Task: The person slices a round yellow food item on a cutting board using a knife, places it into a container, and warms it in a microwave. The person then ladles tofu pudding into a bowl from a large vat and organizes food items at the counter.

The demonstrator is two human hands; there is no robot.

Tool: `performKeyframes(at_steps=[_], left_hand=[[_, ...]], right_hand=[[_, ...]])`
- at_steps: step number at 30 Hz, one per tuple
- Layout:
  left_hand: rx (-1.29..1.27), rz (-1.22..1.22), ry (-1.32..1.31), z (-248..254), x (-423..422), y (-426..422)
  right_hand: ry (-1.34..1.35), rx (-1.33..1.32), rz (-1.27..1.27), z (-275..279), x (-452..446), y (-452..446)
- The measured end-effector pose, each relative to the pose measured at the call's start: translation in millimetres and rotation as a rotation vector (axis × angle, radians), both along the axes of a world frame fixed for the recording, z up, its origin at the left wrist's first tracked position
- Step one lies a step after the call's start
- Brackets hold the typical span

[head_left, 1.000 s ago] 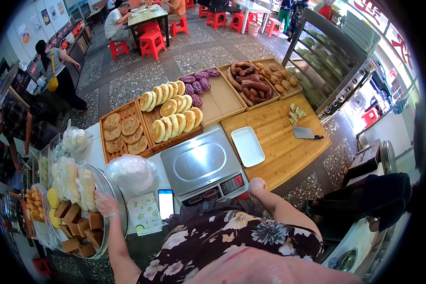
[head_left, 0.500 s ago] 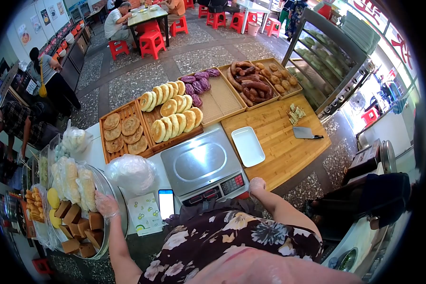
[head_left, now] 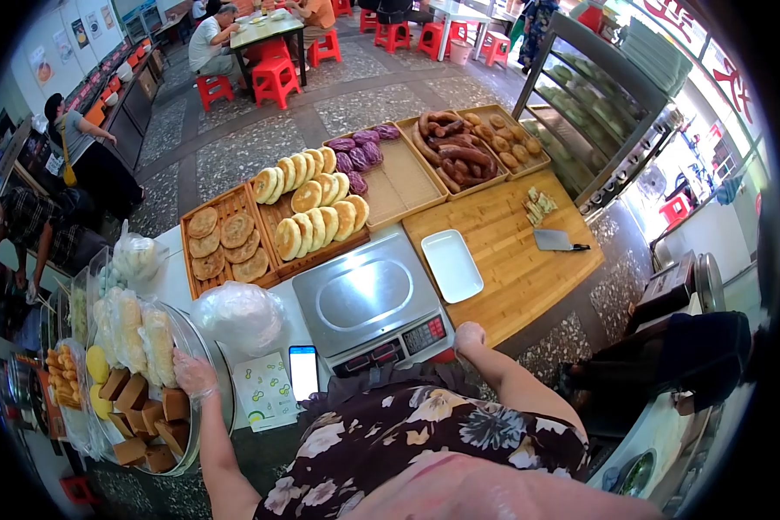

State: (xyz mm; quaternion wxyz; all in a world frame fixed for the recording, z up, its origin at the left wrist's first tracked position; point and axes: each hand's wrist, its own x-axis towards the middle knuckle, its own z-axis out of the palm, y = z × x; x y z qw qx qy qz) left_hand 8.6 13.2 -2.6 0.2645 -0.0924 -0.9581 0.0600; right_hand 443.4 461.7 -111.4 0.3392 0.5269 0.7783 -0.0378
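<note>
Head view: at lower left, the gloved left hand (head_left: pixel 195 374) rests at the rim of a round tray (head_left: pixel 191 331), beside brown blocks (head_left: pixel 132 393) and wrapped pale pieces (head_left: pixel 159 345); whether it grips, I cannot tell. A light touch should keep the blocks steady. Near centre, the right hand (head_left: pixel 470 336) is curled into a fist. Scale (head_left: pixel 368 299) and bundled plastic (head_left: pixel 237 314) stand between.
</note>
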Motion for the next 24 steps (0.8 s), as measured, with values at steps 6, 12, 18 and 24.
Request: performKeyframes(at_steps=[6,12,18,24], left_hand=[[-0.009,-0.027,0.036,-5,-2,-4],[0.03,-0.052,0.044,0,1,-1],[0.018,-0.054,0.068,-3,0,-3],[0.007,-0.034,0.043,0,1,-1]], right_hand=[[-0.022,0.022,0.011,-1,0,0],[-0.061,-0.009,0.06,5,-1,-2],[-0.047,-0.003,0.009,5,-2,-2],[-0.036,-0.002,0.019,7,-1,-3]])
